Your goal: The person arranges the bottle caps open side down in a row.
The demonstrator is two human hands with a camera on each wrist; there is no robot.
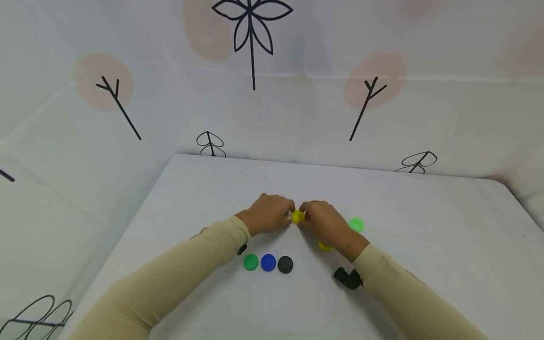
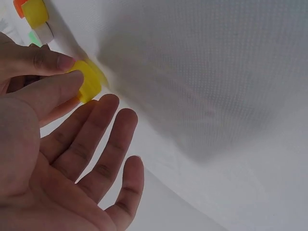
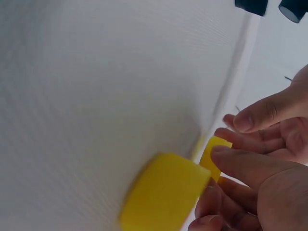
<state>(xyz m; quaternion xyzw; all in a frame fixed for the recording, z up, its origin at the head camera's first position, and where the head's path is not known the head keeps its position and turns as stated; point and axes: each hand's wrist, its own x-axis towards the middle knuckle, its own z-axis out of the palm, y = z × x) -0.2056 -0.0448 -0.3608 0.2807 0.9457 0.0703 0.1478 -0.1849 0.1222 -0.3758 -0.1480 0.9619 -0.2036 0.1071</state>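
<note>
Between the two hands, close over the white table, is a round yellow cap (image 1: 297,217), seen edge-on in the left wrist view. My right hand (image 1: 325,224) pinches this cap (image 3: 214,156) between thumb and fingers. The left hand (image 1: 271,213) is right at the cap's other side, its fingers spread and relaxed in the left wrist view. Seen from the right wrist, the left thumb (image 3: 245,120) stands off from the cap. A second yellow cap (image 1: 325,246) lies on the table, partly hidden under the right wrist; it looms large in the right wrist view.
Nearer the body, a green cap (image 1: 250,262), a blue cap (image 1: 268,262) and a black cap (image 1: 285,264) lie in a row. A light green cap (image 1: 356,225) sits beyond the right wrist. An orange cap (image 2: 20,7) shows in the left wrist view. Printed cloth hangs behind the table.
</note>
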